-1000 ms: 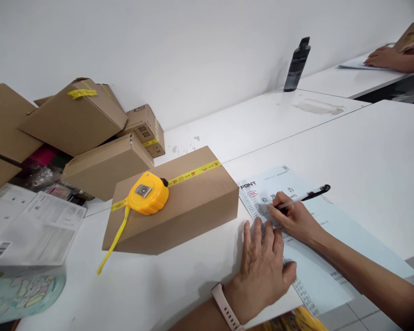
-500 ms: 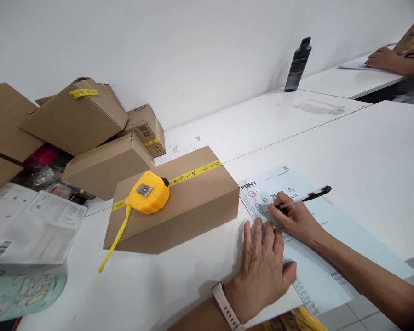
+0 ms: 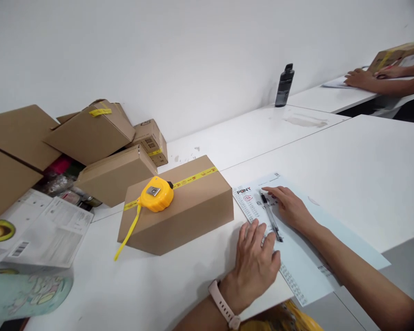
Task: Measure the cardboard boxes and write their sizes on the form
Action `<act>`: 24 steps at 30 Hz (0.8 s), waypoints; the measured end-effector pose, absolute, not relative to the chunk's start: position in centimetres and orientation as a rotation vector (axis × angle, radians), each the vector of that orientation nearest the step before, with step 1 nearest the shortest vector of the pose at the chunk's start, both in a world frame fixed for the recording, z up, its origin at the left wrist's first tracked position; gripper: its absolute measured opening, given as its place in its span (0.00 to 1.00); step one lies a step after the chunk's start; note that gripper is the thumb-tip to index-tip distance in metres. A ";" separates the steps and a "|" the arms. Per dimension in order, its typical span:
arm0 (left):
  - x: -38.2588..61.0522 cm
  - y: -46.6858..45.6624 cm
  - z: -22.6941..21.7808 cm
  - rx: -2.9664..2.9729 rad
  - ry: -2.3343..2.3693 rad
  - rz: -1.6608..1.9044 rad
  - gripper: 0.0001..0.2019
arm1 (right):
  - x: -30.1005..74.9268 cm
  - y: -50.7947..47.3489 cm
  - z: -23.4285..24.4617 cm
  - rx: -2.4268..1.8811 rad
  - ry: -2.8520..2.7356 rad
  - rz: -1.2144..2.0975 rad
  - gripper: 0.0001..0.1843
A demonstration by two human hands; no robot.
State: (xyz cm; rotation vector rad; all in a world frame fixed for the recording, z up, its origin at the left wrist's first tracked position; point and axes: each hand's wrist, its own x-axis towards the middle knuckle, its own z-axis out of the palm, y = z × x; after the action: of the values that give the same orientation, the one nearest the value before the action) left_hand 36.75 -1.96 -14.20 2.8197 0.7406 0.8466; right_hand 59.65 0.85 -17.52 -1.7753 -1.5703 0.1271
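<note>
A pen (image 3: 271,218) with a clear barrel and black ends lies on the pale blue printed paper (image 3: 352,248). Just right of the pen, my right hand (image 3: 291,207) rests over the sheet with its fingers stretched out and nothing in them. My left hand (image 3: 253,264), wearing a pink wristband (image 3: 223,303), lies with spread fingers at the paper's left edge. To the left of both hands sits a closed cardboard box (image 3: 196,211) with yellow printed tape. On top of it is a yellow tape measure (image 3: 157,193), its strip hanging over the box's near side.
Several cardboard boxes (image 3: 89,133) are piled at the left. Nearer stand a white carton (image 3: 51,230) and a pale green patterned object (image 3: 31,294). A dark bottle (image 3: 284,86) stands by the wall. Another person's hands (image 3: 362,79) rest on the far right table.
My right hand has let go of the pen, which now lies on the paper. Its fingers have straightened. The camera view has shifted, so the scene sits slightly differently.
</note>
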 end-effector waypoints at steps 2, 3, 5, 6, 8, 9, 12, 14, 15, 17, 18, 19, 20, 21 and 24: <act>35.5 -1.8 -11.6 2.748 0.711 1.181 0.10 | 59.7 0.9 -17.6 -1.801 -1.488 0.140 0.26; 34.5 -1.5 -9.9 2.682 0.712 1.402 0.11 | 59.8 0.9 -17.6 -1.814 -1.453 0.149 0.25; 32.0 -0.5 -6.3 2.638 0.894 1.695 0.15 | 59.9 1.0 -17.6 -1.835 -1.410 0.161 0.24; 30.6 0.3 -4.6 2.637 1.013 1.861 0.16 | 60.0 1.0 -17.5 -1.840 -1.398 0.164 0.23; 28.1 2.4 -2.0 2.560 1.314 1.943 0.16 | 60.0 1.1 -17.5 -1.843 -1.374 0.166 0.22; 27.1 3.4 -1.1 2.502 1.448 1.835 0.18 | 60.0 1.2 -17.5 -1.842 -1.360 0.169 0.21; 25.2 6.1 0.3 2.265 1.700 1.393 0.30 | 59.9 1.3 -17.4 -1.831 -1.318 0.186 0.20; 24.7 7.2 0.6 2.196 1.752 1.219 0.33 | 59.8 1.3 -17.3 -1.825 -1.304 0.195 0.20; 24.7 7.5 0.7 2.185 1.762 1.191 0.32 | 59.8 1.3 -17.2 -1.823 -1.301 0.197 0.20; 24.8 7.9 0.9 2.157 1.774 1.217 0.28 | 59.8 1.2 -17.1 -1.821 -1.298 0.198 0.19; 24.9 7.9 1.0 2.129 1.777 1.251 0.27 | 59.8 1.2 -17.0 -1.819 -1.297 0.198 0.19; 25.1 7.6 1.1 2.099 1.781 1.294 0.25 | 59.8 1.2 -17.0 -1.814 -1.295 0.198 0.19; 25.2 7.1 1.2 2.075 1.790 1.338 0.24 | 59.8 1.2 -16.9 -1.808 -1.292 0.199 0.18; 25.4 6.3 1.2 2.043 1.781 1.378 0.24 | 59.8 1.2 -16.8 -1.801 -1.286 0.197 0.18; 25.6 2.0 0.5 1.884 1.537 1.397 0.27 | 59.2 1.0 -15.7 -1.777 -1.232 0.147 0.18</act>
State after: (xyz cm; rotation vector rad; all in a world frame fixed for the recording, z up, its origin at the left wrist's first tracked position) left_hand 25.60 2.02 0.52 1.8839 1.5374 1.3973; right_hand 59.20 1.00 -15.70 -1.7767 -1.2315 0.1466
